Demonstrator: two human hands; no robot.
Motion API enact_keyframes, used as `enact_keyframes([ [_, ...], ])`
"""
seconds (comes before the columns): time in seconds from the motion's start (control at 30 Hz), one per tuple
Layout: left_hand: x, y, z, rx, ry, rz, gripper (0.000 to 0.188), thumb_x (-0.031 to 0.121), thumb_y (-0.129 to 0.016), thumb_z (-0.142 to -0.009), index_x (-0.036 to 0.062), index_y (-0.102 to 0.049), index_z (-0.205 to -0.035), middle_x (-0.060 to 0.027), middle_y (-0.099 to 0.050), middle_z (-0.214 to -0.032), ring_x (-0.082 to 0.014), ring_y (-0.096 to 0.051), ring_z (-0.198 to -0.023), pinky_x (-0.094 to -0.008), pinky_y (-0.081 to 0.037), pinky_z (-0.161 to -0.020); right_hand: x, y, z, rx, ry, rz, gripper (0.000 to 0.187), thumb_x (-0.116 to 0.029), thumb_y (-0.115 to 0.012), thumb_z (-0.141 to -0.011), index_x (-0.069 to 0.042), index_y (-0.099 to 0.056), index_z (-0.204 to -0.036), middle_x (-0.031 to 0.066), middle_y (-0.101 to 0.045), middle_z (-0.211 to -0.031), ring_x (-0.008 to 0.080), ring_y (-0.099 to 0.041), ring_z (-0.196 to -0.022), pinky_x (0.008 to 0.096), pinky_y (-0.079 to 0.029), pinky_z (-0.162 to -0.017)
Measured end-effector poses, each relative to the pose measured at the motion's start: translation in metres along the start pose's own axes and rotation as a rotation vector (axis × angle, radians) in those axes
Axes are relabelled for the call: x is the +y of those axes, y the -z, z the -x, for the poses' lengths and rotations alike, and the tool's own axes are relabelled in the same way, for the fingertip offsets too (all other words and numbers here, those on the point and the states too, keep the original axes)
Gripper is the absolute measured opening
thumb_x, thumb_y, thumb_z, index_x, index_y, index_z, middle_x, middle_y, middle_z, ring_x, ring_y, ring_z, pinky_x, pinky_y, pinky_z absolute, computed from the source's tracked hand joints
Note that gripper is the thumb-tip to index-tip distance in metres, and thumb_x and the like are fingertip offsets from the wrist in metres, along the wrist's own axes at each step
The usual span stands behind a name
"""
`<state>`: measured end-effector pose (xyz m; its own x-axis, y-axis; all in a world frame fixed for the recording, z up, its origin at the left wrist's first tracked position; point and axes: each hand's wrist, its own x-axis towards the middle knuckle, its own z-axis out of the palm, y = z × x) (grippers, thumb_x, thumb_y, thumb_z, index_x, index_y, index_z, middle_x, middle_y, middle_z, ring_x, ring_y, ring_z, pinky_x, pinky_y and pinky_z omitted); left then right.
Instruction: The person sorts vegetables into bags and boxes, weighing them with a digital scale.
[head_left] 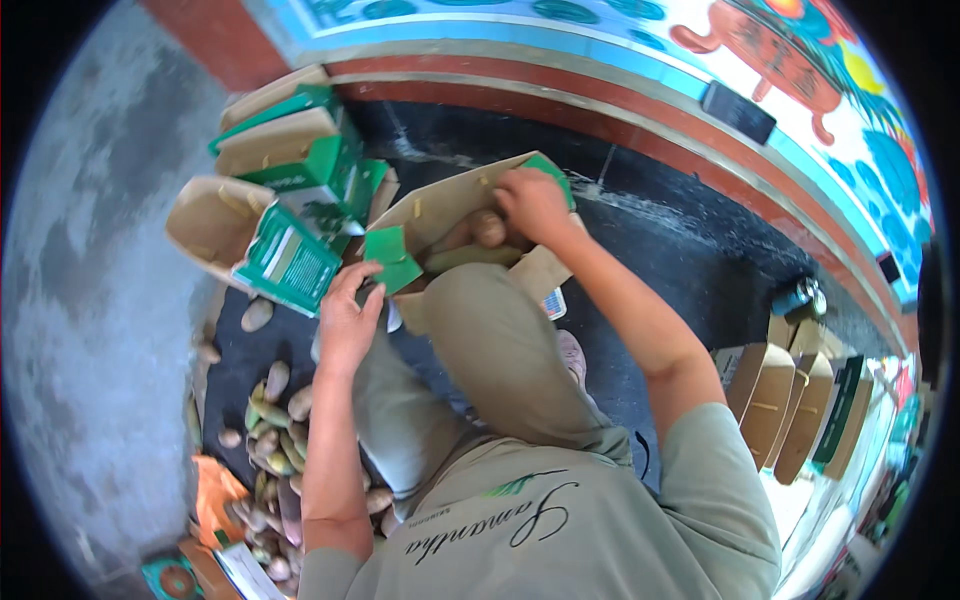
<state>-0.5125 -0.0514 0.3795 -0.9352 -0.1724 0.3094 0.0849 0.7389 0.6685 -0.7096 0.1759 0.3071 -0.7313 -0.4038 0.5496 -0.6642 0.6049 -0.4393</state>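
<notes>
An open cardboard box (455, 205) stands in front of my knees, brown inside with green end flaps. Inside it lie brown, rounded potato-like tubers (487, 228) and a long greenish one (472, 258). My right hand (535, 205) reaches over the box's far right corner, fingers curled downward and closed; what they grip, if anything, is hidden. At the near left corner, my left hand (348, 318) is beside the green flap (393, 260), fingertips near or touching its edge. Its thumb and fingers are apart.
Several open green-and-brown boxes (290, 165) stand at the far left. Tubers (275, 440) are heaped on the dark floor left of my legs, beside an orange bag (218, 490). More folded boxes (785, 400) stand at right. A painted wall (640, 70) runs along the back.
</notes>
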Motion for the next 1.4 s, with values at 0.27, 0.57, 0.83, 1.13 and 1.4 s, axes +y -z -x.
enact_keyframes([
  [0.27,-0.069,-0.050,-0.031,-0.653,0.001,-0.391,0.034,0.009,-0.064,-0.070,0.0113,-0.063,-0.104,-0.0106,-0.057,-0.115,-0.0308,-0.049,-0.111,-0.0435,-0.039,-0.089,0.030,-0.080,-0.048,0.053,0.156,0.252,0.021,-0.017,-0.054,-0.077,-0.009,-0.057,-0.096,0.0088,-0.060,-0.090,0.0279,-0.055,-0.094,0.0427,-0.041,-0.082],
  [0.57,-0.083,-0.088,-0.023,-0.655,-0.243,-0.787,0.023,0.028,-0.053,-0.074,0.0145,-0.066,-0.087,-0.0044,-0.062,-0.097,-0.0241,-0.055,-0.099,-0.0590,-0.026,-0.093,0.045,-0.103,-0.051,-0.358,0.035,0.443,0.016,-0.018,-0.054,-0.077,-0.016,-0.065,-0.087,0.0034,-0.063,-0.090,0.0209,-0.058,-0.091,0.0375,-0.042,-0.078],
  [0.83,-0.084,-0.096,-0.016,-0.446,-0.295,-0.545,0.019,0.028,-0.054,-0.072,0.0104,-0.060,-0.071,-0.0077,-0.057,-0.069,-0.0292,-0.057,-0.072,-0.0427,-0.041,-0.079,0.053,-0.062,-0.019,-0.236,0.161,0.357,0.009,-0.020,-0.057,-0.072,-0.016,-0.064,-0.077,0.0008,-0.060,-0.080,0.0193,-0.058,-0.085,0.0331,-0.044,-0.072],
  [1.13,0.030,-0.114,-0.111,-0.460,-0.811,-0.630,0.008,0.010,-0.062,-0.060,0.0080,-0.054,-0.060,-0.0093,-0.051,-0.065,-0.0284,-0.053,-0.069,-0.0391,-0.041,-0.066,0.112,0.080,0.094,0.037,-0.269,0.281,0.012,-0.021,-0.061,-0.073,-0.008,-0.060,-0.073,0.0084,-0.058,-0.077,0.0258,-0.059,-0.079,0.0380,-0.048,-0.068],
  [1.4,0.146,-0.220,-0.124,-0.674,-1.117,-0.454,0.012,0.011,-0.066,-0.053,0.0087,-0.055,-0.057,-0.0080,-0.053,-0.065,-0.0266,-0.055,-0.070,-0.0371,-0.043,-0.070,0.112,0.183,0.236,0.190,-0.648,0.440,0.013,-0.016,-0.063,-0.071,-0.007,-0.054,-0.070,0.0099,-0.054,-0.072,0.0290,-0.057,-0.073,0.0398,-0.047,-0.063],
])
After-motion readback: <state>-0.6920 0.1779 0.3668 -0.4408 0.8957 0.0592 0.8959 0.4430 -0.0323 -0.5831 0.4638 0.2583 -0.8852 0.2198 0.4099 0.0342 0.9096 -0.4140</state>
